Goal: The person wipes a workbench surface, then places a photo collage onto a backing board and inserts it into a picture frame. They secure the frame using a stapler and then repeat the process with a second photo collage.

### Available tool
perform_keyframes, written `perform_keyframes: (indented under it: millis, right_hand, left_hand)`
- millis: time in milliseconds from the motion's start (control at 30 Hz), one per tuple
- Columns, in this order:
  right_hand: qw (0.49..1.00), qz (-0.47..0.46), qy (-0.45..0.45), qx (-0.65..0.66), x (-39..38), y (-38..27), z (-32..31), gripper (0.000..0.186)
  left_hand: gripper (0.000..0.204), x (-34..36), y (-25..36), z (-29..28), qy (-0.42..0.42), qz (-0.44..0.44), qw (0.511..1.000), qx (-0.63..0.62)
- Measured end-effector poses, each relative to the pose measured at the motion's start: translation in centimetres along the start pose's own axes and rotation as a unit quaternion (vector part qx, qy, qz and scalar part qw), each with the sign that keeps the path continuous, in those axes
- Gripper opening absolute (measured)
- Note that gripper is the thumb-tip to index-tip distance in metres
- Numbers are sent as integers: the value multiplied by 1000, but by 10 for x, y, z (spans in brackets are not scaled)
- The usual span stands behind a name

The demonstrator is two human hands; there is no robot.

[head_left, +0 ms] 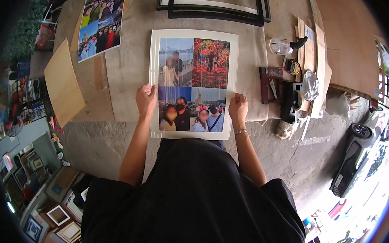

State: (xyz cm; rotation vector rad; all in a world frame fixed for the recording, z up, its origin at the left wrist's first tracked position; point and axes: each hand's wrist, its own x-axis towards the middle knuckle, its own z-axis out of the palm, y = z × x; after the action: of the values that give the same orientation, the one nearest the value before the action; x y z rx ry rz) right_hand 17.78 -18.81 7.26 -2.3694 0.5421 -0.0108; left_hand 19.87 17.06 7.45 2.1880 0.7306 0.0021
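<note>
Upright between my hands is a white-bordered photo collage (192,84) with four pictures on it. Pale vertical streaks of reflection run over its face, so a clear sheet seems to cover it. My left hand (146,97) has its fingers closed at the collage's left edge. On the opposite edge my right hand (238,108) is closed the same way, a bracelet at its wrist. The collage's lower edge hangs near my lap, its upper part over the covered table (127,75). Beyond its top lie black picture frames (216,17), overlapping.
Far left lie another photo print (102,24) and a brown board (63,83). At right are a clear bottle (281,47), a tape measure (294,67), a dark red staple gun (270,86), a black tape dispenser (290,108) and wooden strips (321,62). Picture frames (58,214) stand lower left.
</note>
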Motion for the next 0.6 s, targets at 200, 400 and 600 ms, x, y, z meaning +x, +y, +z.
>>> perform_keyframes:
  millis: [200,400,600]
  right_hand:
    - [997,40,-44,54,-17,-9,-25,25]
    - [996,-25,-58,65,33,-19,-48,26]
    - [991,-33,-71,111,112,-25,-28,31]
  left_hand:
    - [50,-29,24,-21,-13,4,998,54]
    - [46,-19,13,-44,-32,-81,988,-128]
    - [37,31,42,-36,-34,-9,990,-137]
